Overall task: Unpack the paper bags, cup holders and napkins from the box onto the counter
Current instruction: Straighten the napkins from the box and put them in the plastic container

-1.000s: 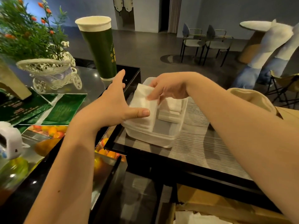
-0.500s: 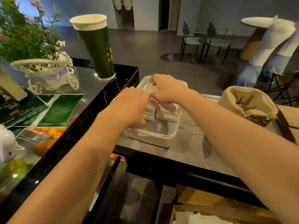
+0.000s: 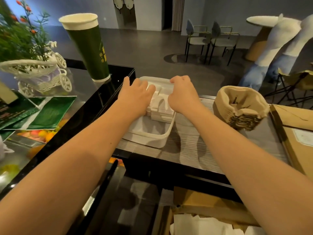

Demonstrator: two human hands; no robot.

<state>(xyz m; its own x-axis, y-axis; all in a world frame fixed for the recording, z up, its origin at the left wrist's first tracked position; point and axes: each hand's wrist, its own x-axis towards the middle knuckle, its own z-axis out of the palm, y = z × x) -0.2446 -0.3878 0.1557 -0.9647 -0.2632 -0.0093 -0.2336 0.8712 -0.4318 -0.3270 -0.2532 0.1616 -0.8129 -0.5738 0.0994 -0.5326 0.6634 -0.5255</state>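
A white plastic tray point(image 3: 158, 141) stands on the grey counter mat, with stacks of white napkins point(image 3: 161, 114) in its far half. My left hand point(image 3: 135, 95) lies flat on the left stack, fingers fairly straight. My right hand point(image 3: 183, 97) is over the right stack with its fingers curled down over the far edge; the fingertips are hidden. A stack of brown cup holders point(image 3: 240, 109) sits on the counter to the right of the tray. Flat brown paper bags point(image 3: 298, 128) lie at the far right. The cardboard box point(image 3: 211, 209) is open below the counter, with white paper point(image 3: 203, 224) inside.
A tall green paper cup point(image 3: 88, 46) stands on the black glass counter behind the tray on the left. A white wicker cart with a plant point(image 3: 39, 73) and green leaflets point(image 3: 49, 114) lie further left. Chairs point(image 3: 211, 41) stand on the floor beyond.
A second ago my hands held a napkin stack above the tray. They lowered it in, and both hands now rest on the stacks inside. The view shifted left and down.
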